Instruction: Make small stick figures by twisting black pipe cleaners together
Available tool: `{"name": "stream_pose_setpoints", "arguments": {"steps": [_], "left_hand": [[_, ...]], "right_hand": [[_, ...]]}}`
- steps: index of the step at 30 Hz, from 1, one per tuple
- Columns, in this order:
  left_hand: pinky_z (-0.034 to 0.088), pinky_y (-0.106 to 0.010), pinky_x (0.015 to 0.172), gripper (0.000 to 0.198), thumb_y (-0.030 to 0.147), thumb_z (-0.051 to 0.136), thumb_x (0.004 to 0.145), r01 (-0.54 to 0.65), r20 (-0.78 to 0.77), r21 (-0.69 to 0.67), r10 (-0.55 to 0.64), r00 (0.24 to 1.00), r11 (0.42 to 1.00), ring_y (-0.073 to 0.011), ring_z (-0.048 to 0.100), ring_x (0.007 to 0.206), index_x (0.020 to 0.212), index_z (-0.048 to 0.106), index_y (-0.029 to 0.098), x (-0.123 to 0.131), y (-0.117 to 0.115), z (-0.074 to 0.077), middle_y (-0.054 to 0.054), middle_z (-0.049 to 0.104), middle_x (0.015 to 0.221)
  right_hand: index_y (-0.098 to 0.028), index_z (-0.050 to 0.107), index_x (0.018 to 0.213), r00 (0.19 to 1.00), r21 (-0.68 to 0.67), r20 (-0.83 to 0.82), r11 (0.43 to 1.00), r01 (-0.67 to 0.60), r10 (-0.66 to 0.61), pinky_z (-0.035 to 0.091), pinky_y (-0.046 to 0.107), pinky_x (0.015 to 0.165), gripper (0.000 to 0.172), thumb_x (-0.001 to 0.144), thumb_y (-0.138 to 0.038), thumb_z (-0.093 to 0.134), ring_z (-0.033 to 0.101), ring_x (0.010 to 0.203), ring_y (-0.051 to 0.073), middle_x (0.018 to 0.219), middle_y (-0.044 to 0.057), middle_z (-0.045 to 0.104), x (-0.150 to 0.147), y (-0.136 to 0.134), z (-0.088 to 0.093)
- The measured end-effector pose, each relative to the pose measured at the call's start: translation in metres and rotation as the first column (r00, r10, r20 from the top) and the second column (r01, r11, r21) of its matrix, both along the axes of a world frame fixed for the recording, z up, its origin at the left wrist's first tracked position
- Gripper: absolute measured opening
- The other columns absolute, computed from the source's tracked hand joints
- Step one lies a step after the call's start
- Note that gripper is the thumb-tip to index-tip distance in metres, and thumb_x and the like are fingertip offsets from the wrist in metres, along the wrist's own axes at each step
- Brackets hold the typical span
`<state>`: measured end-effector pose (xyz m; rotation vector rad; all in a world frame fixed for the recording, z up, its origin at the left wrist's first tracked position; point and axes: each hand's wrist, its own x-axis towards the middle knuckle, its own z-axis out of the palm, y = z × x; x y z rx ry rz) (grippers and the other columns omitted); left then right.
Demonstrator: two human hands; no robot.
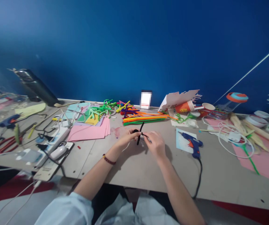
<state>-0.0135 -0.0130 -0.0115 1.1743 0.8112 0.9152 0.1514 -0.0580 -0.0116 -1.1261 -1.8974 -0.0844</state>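
Both my hands meet over the middle of the grey table (134, 168). My left hand (127, 138) and my right hand (155, 143) pinch a black pipe cleaner (140, 133), which stands bent between their fingertips. A red bead bracelet (108, 160) circles my left wrist. Just behind the hands lies a bundle of orange, green and other coloured pipe cleaners (146, 118).
A blue glue gun (192, 146) lies on a paper at the right, its cord running off the front edge. Pink paper sheets (89, 131) and a power strip (54, 140) lie left, with red scissors (4, 144). Paper cups (186, 107), white cable and sticks sit right.
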Motion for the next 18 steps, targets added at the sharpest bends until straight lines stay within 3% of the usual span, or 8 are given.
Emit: {"name": "stream_pose_setpoints", "arguments": {"steps": [12,18], "left_hand": [[0.034,-0.023,0.045,0.029,0.031,0.076,0.058,-0.039,0.056,-0.269,0.057,0.997,0.962,-0.0079,0.044,0.045,0.052,0.052,0.016,0.0029,-0.0038,0.0047,0.004,0.045,0.047],[0.034,-0.023,0.045,0.031,0.032,0.075,0.061,-0.036,0.055,-0.247,0.051,0.997,0.968,-0.0082,0.043,0.045,0.051,0.05,0.017,0.0017,-0.0032,0.0053,0.002,0.047,0.048]], "right_hand": [[-0.023,0.066,0.099,0.991,0.002,0.128,1.0,0.024,-0.024,0.044,0.036,0.08,0.027,0.092,-0.017,0.041,0.059,0.086,0.021,0.088,0.006,0.069,0.0017,0.002,-0.0018],[-0.024,0.069,0.099,0.993,0.007,0.114,1.0,0.006,-0.007,0.043,0.035,0.077,0.023,0.092,-0.021,0.047,0.06,0.083,0.02,0.086,0.006,0.07,0.0041,0.0008,0.0017]]}}
